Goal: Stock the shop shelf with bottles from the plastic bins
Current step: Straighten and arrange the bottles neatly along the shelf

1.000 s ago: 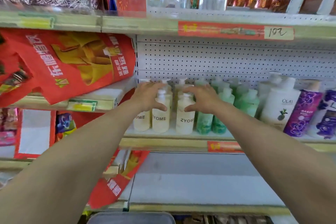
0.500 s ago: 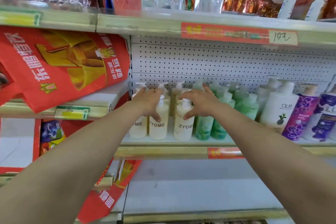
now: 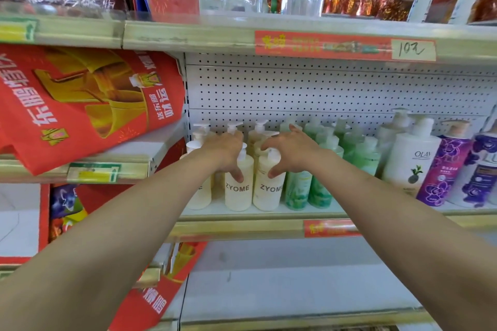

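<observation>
On the middle shelf (image 3: 242,226), centre frame, the left hand (image 3: 224,153) curls round the neck of the left ZYOME bottle (image 3: 238,191), thumb down its front. The right hand (image 3: 293,153) grips the right ZYOME bottle (image 3: 267,191), which touches the first. To the right stand green bottles (image 3: 297,191), then a white OLAY bottle (image 3: 411,164). At upper right, a price tag (image 3: 412,50) reads "10元".
</observation>
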`<state>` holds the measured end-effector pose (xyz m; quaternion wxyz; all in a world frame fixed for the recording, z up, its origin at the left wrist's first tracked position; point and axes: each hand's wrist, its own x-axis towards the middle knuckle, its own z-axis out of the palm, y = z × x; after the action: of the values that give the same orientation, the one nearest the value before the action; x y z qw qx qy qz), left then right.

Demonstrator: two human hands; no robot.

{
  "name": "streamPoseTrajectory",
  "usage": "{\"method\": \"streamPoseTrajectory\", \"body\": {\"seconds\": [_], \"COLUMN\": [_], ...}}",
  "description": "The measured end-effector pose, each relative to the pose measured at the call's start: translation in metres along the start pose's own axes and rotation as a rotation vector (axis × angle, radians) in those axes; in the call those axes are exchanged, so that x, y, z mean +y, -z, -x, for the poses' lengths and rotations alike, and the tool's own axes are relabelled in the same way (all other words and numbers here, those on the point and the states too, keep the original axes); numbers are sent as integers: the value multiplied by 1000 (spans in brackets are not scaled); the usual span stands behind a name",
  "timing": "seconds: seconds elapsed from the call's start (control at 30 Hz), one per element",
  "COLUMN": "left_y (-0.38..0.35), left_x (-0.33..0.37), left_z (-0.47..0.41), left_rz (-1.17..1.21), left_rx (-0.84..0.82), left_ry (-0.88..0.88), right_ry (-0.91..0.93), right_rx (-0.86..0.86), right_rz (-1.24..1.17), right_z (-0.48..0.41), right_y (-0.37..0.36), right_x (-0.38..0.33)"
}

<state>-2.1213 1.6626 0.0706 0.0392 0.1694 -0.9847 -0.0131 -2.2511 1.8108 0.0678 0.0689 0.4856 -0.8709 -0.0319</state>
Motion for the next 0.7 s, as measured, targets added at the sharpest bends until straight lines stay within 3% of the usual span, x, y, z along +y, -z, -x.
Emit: {"method": "streamPoseTrajectory", "body": {"seconds": [0.17, 0.3, 0.43, 0.57, 0.7], "left_y": [3, 20, 23, 6, -5], "left_x": [-8, -36, -65, -72, -77], "left_z": [5, 21, 34, 39, 37], "left_rz": [141, 268, 261, 212, 245], "left_rx": [14, 184, 138, 9, 51], "left_ry": [-20, 30, 112, 129, 156], "right_ry": [8, 37, 28, 10, -12], "right_rx": [-19, 16, 136, 92, 107], "right_rz": [77, 167, -58, -336, -351], "right_z": [3, 7, 2, 1, -5], "right_y": [11, 15, 15, 14, 2], "right_x": [-6, -17, -35, -55, -61]}}
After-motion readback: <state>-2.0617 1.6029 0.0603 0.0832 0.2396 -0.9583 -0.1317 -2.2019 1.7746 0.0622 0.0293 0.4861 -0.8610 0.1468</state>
